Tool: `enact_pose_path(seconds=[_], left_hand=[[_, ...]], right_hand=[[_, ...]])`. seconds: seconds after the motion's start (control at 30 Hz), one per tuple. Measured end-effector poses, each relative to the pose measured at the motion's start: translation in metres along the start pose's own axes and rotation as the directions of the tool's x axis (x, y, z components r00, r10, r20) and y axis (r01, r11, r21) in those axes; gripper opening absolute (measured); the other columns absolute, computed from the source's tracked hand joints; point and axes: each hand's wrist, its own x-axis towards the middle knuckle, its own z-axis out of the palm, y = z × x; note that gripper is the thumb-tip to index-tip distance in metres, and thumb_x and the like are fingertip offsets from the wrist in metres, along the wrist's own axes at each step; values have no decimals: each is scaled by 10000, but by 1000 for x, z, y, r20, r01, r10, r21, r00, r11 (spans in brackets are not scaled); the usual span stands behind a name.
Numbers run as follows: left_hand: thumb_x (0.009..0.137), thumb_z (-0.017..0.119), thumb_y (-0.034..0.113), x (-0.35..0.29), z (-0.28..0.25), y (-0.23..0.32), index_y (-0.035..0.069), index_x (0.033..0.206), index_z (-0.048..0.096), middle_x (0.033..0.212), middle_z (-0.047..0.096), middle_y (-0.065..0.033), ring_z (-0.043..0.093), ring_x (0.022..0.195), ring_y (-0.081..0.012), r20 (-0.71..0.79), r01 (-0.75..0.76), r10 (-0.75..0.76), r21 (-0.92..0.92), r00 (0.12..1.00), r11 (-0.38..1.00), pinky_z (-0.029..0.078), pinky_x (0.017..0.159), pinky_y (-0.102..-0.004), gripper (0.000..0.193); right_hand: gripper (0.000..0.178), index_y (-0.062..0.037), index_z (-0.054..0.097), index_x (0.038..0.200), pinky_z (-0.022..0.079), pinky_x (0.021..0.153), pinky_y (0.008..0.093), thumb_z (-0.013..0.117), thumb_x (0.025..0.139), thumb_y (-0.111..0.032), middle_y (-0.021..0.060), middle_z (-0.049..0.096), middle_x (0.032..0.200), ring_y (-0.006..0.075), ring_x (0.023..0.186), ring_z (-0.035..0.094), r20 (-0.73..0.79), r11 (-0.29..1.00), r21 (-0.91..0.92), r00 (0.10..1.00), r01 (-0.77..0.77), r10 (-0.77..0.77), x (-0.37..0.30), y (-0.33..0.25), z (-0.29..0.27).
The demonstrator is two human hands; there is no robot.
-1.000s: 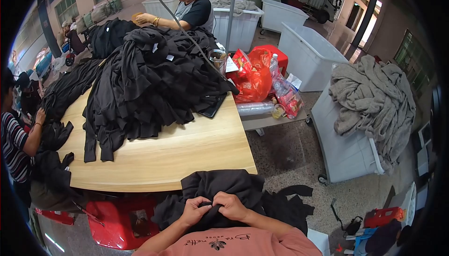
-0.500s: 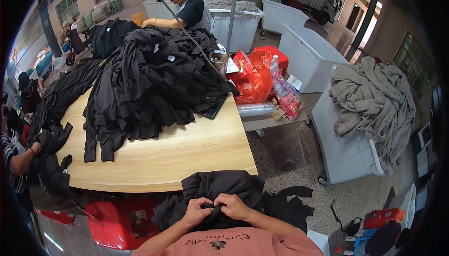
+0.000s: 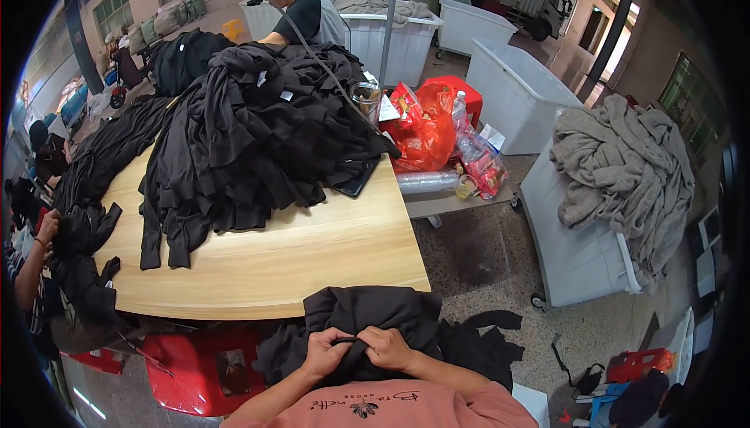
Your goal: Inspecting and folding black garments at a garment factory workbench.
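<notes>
A black knitted garment point(image 3: 375, 307) is bunched over the near edge of the table and across my lap. My left hand point(image 3: 325, 353) pinches a narrow, rolled strip of its fabric. Close beside it, almost touching, my right hand point(image 3: 386, 348) grips the same strip with bent fingers. The rest of the cloth spreads out to both sides beneath my wrists. Farther up the wooden table point(image 3: 312, 264) lies a large heap of similar black garments point(image 3: 242, 139), with a few small white labels showing.
A phone point(image 3: 357, 179) lies at the heap's right edge. Beyond the table are red plastic bags point(image 3: 426, 127) and a glass jar point(image 3: 365, 100). White wheeled bins, one with grey knits point(image 3: 617, 170), stand right. A red stool point(image 3: 195, 373) is at left. Two co-workers handle black garments.
My fingers have shifted slightly along the strip, and the right hand sits a little lower. At the left, a co-worker's hand has risen; the far co-worker has leaned down toward the heap.
</notes>
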Motion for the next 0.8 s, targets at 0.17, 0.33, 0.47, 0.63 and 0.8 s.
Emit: enact_pose_path(seconds=[0.17, 0.33, 0.47, 0.63, 0.8], left_hand=[[669, 571, -22, 3, 11, 1, -15, 762, 628, 698, 631, -114, 601, 622, -166, -98, -218, 251, 266, 963, 939, 473, 588, -261, 110], [623, 552, -29, 2, 19, 4, -5, 718, 611, 660, 583, -150, 590, 620, -289, -142, -383, 467, 395, 873, 835, 475, 568, -318, 115], [654, 554, -22, -3, 18, 1, -11, 747, 614, 694, 610, -138, 612, 646, -238, -170, -265, 340, 351, 925, 898, 479, 594, -295, 111], [724, 551, -7, 4, 23, 10, -26, 825, 611, 722, 637, -99, 594, 669, -126, -230, -187, 212, 126, 950, 974, 469, 644, -251, 119], [730, 537, -17, 7, 12, 4, -29, 828, 609, 701, 622, -67, 565, 668, -96, -44, -86, 93, 140, 995, 986, 454, 631, -231, 122]], right_hand=[[144, -32, 549, 770, 458, 486, 375, 539, 628, -43, 111, 552, 703, 304, 566, 562, -154, 997, -56, 987, -44, 35, -1, -6, 6], [115, -33, 537, 720, 450, 444, 364, 542, 606, -46, 108, 537, 663, 289, 532, 557, -191, 981, -178, 981, -74, 39, 1, -6, 8], [101, -61, 460, 660, 436, 419, 364, 551, 622, -83, 90, 480, 618, 278, 483, 529, -254, 985, -172, 967, -29, -16, 3, -6, 13], [99, -50, 480, 686, 438, 436, 371, 547, 613, -56, 101, 495, 641, 290, 499, 531, -277, 997, -73, 960, 15, -35, 13, -5, 1], [114, -53, 483, 689, 442, 449, 370, 558, 603, -58, 96, 497, 646, 273, 493, 534, -249, 988, -150, 966, 24, -62, 11, -9, -1]])
